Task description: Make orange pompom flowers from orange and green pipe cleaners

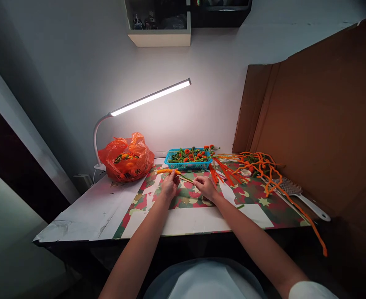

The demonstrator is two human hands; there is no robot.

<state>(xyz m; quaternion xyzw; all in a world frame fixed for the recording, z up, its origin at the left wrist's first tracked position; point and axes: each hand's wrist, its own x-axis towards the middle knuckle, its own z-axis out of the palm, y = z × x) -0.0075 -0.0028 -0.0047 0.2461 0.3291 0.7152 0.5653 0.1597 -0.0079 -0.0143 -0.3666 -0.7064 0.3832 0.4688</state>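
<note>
My left hand (169, 185) is closed in a pinch on an orange pipe cleaner (167, 170) that sticks out to the left above the patterned table cover (257, 195). My right hand (205, 187) is also closed, pinching the other end of a thin green stem (186, 179) that runs between both hands. The two hands sit close together near the middle of the table, just in front of a blue basket (187, 165).
The blue basket holds green and orange pieces. An orange plastic bag (126, 160) lies at the left under a lit desk lamp (148, 99). Loose orange pipe cleaners (257, 164) and a white-handled brush (307, 201) lie at the right. Brown cardboard (320, 120) stands along the right side.
</note>
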